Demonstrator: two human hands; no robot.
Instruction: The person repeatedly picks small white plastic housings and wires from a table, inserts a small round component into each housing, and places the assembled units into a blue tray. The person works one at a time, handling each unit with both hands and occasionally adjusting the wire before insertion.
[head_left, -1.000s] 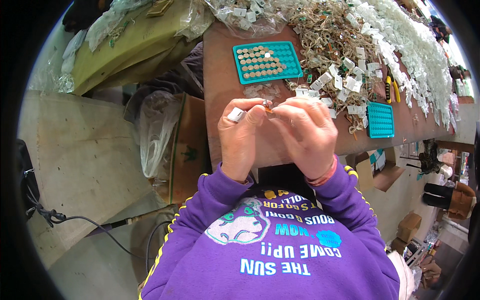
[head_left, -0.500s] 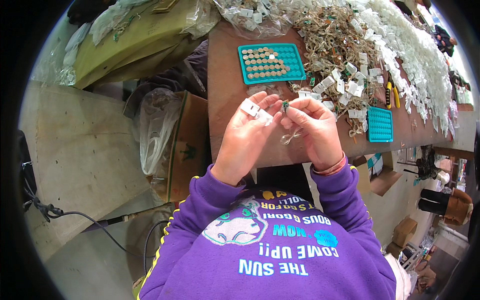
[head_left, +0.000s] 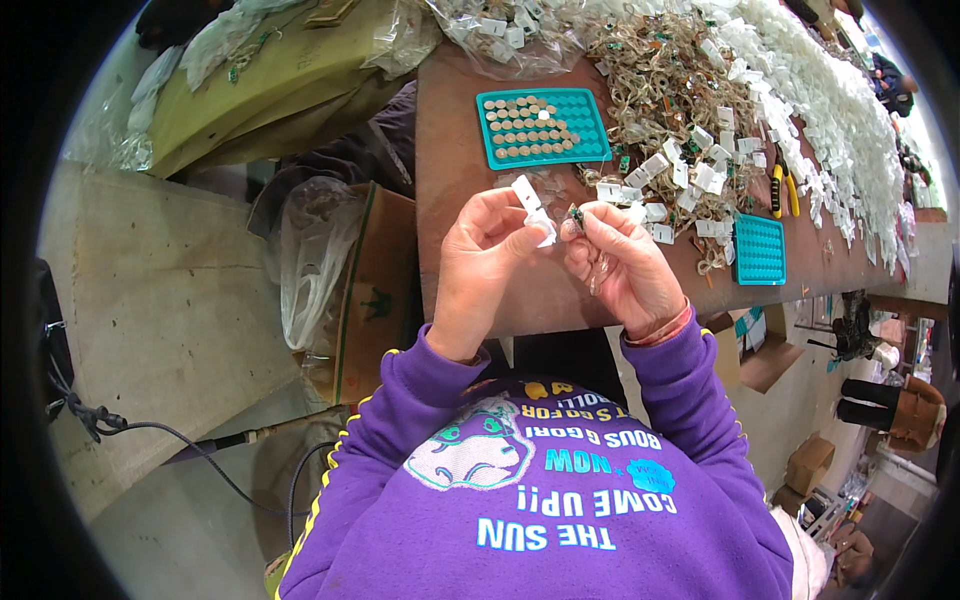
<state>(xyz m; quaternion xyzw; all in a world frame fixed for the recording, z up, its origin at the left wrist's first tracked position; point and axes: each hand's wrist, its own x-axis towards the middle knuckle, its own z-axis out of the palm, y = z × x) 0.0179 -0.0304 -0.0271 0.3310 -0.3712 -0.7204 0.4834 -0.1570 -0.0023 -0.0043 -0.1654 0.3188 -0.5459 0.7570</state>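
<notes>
My left hand (head_left: pixel 488 255) pinches a small white plastic case (head_left: pixel 535 212) between thumb and fingers; the case looks unfolded, one part standing up from the other. Close beside it, my right hand (head_left: pixel 625 262) grips a small green circuit board (head_left: pixel 575 216) at its fingertips. Thin clear wire (head_left: pixel 598 272) hangs in a loop from the right hand's fingers. Both hands are raised over the near edge of the brown table (head_left: pixel 460 190). Beyond them lies a teal tray (head_left: pixel 590 122) with rows of coin cells (head_left: pixel 525 128) in its pockets.
A heap of wired boards and white cases (head_left: pixel 670 110) covers the table's right side, with white pieces (head_left: pixel 800 110) piled behind. Yellow-handled pliers (head_left: pixel 777 190) lie near a second teal tray (head_left: pixel 760 250). A cardboard box (head_left: pixel 375 290) with a plastic bag (head_left: pixel 315 265) stands left of the table.
My left hand has turned the white case more upright and has its thumb on it. My right hand has rolled inward, fingers curled under the circuit board and wire.
</notes>
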